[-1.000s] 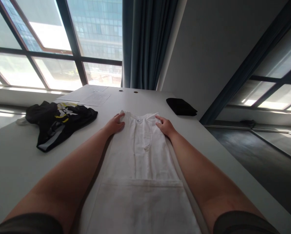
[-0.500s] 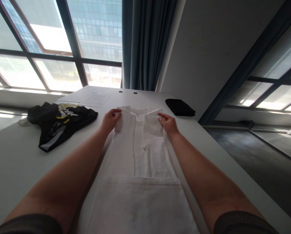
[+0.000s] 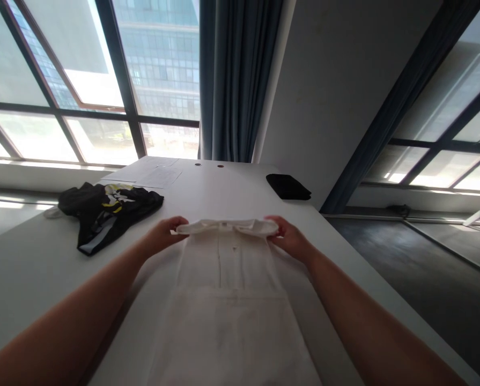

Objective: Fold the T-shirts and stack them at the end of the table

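A white garment [image 3: 231,327] lies lengthwise down the middle of a white table [image 3: 30,279], its near end running out of view at the bottom, between the person's two bare forearms [image 3: 79,311]. A crosswise line runs over its middle, and beyond that a vertical seam goes up the narrower upper part. At the garment's far end the two hands are apart from each other, one at each corner: the left hand [image 3: 168,231] is clamped on the left corner, and the right hand [image 3: 290,238] grips the right corner, with its fingertips partly hidden by the cloth. The far edge is gathered into a thick band stretched between them. To the left of the left hand, and apart from it, a crumpled black garment [image 3: 111,209] with yellow and white markings rests on the table. Farther off on the right, near the table's edge, lies a flat black item [image 3: 288,186]. Sheets of paper [image 3: 147,172] are spread at the far left corner, and two small round openings [image 3: 220,166] sit near the far edge. Behind the table hang blue-grey curtains [image 3: 235,80], between a large framed window [image 3: 163,80] and a plain wall [image 3: 328,80]; a building [image 3: 163,48] shows through the glass.
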A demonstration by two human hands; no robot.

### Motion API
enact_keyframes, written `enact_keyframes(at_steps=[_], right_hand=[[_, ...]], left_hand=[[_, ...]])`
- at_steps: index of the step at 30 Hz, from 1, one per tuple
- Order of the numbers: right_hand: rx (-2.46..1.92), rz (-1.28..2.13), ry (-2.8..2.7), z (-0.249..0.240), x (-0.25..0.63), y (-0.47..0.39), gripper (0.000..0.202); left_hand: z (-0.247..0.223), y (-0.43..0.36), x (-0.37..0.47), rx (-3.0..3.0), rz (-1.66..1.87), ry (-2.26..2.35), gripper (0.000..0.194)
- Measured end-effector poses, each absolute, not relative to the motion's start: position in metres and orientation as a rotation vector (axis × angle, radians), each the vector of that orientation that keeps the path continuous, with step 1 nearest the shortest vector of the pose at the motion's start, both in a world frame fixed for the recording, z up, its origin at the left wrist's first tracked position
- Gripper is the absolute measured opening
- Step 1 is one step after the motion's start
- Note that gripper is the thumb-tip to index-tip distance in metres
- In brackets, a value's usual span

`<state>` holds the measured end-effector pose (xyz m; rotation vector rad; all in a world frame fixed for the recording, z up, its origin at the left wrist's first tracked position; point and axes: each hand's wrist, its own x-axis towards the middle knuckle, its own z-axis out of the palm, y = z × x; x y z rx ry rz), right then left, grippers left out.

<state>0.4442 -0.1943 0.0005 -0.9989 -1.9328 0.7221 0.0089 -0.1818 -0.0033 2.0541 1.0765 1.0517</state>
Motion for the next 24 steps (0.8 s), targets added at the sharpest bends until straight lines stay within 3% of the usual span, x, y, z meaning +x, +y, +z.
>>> enact_keyframes(at_steps=[2, 6, 13, 19, 24], right_hand=[[-1.024, 0.695, -2.263, 0.002, 0.448, -0.215, 0.020], [-1.121, 0.627, -2.443, 0.007, 0.447, -0.231, 0.025], [-1.178, 0.705, -2.459, 0.009, 0.449, -0.224, 0.027], [-1.362, 0.561, -2.433, 0.010, 0.446, -0.224, 0.020], [-1.496, 0.605, -2.415, 0.012, 0.442, -0.226, 0.016]], left_hand=[[0.001, -0.199, 0.005, 2.211, 0.670, 1.069, 0.022], [0.013, -0.219, 0.008, 2.270, 0.373, 1.031, 0.021], [0.016, -0.219, 0.007, 2.139, 0.317, 0.972, 0.028], [-0.002, -0.211, 0.012, 2.166, 0.551, 1.529, 0.032], [-0.011, -0.206, 0.011, 2.257, 0.439, 1.630, 0.036]])
